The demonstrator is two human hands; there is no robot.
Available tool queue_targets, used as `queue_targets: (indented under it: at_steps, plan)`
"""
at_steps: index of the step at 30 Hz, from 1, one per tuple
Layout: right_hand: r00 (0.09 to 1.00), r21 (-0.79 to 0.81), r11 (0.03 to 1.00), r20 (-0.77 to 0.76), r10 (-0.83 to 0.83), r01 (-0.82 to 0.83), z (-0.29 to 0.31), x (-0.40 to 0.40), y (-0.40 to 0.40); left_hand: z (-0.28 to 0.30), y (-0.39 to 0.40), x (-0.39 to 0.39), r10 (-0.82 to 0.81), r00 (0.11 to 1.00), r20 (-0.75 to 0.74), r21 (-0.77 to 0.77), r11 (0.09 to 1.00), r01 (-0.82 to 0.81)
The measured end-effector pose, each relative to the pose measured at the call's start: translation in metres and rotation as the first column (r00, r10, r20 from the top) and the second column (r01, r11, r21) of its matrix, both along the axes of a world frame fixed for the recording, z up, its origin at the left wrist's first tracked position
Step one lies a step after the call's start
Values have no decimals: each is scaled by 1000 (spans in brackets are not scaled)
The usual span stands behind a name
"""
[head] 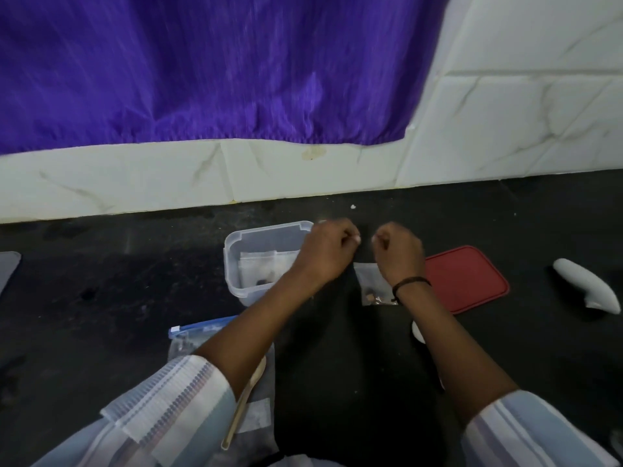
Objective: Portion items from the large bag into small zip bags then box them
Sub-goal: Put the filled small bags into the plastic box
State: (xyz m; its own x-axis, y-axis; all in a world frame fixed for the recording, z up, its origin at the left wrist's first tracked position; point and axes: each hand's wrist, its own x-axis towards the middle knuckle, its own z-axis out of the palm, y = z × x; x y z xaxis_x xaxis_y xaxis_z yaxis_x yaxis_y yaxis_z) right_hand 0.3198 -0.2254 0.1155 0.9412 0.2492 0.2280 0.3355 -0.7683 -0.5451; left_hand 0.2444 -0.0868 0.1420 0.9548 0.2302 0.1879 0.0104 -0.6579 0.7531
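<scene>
Pinching the top edge of a small zip bag (371, 281) between curled fingers, the left hand (328, 251) and right hand (399, 252) hold it up over the black worktop (101, 281), its mouth hidden behind the knuckles and its brownish contents too blurred to identify. Left of it, the clear box (242, 244) holds filled bags, partly covered by the left wrist. The large bag (188, 335) lies mostly under the left forearm, beside a wooden spoon (242, 402); the red lid (465, 278) lies to the right.
</scene>
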Motion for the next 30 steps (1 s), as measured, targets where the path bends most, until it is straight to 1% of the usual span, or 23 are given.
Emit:
queue_targets:
  at_steps: [1, 3, 5, 7, 10, 13, 16, 17, 18, 20, 22, 24, 25, 27, 28, 30]
  plan:
    - [994, -108, 994, -103, -33, 22, -13, 6, -11, -4, -14, 2, -27, 999, -46, -35, 999, 25]
    - [950, -296, 955, -303, -71, -23, -36, 12, -26, -15, -38, 6, -58, 984, -167, -56, 997, 50]
    - [915, -374, 923, -396, -75, -86, -49, 12, -33, -31, -54, 8, -68, 949, -309, -47, 997, 56]
    - [912, -404, 910, -402, -86, -92, -53, 9, -32, -51, -62, 10, -54, 897, -439, -21, 999, 50]
    - [914, -428, 903, -381, -141, -39, -52, 4, -26, -74, -67, 10, -8, 835, -551, -22, 1000, -5]
    - [908, -399, 917, -380, -175, 9, -56, 3, -21, -87, -68, 11, 6, 831, -556, -122, 989, -89]
    - [894, -354, 934, -404, -192, 41, -55, -1, -21, -108, -67, 22, 17, 842, -540, -288, 936, -204]
    - [897, -328, 943, -400, -191, 54, -54, -2, -22, -108, -66, 23, 18, 840, -543, -352, 903, -247]
    - [899, -280, 957, -396, -184, 73, -53, -4, -25, -95, -67, 20, 21, 845, -535, -429, 854, -293]
    - [904, -120, 987, -401, -144, 104, -50, -10, -31, -78, -69, 16, 20, 856, -516, -543, 765, -345]
    - [915, 63, 991, -394, -87, 121, -46, -15, -37, -71, -69, 15, 58, 876, -479, -588, 720, -369]
    - [923, 234, 963, -382, -36, 134, -37, -19, -40, -62, -68, 14, 95, 902, -421, -585, 732, -350]
    - [928, 305, 943, -372, -10, 132, -31, -21, -39, -55, -67, 12, 110, 916, -385, -559, 762, -326]
    - [939, 437, 892, -340, 46, 115, -15, -24, -34, -39, -60, 9, 161, 945, -284, -460, 842, -281]
    - [948, 484, 870, -312, 66, 99, -7, -25, -30, -30, -53, 6, 185, 959, -213, -419, 870, -261]
    - [967, 505, 862, -238, 85, 48, 11, -28, -18, -13, -36, -3, 223, 971, -81, -355, 904, -237]
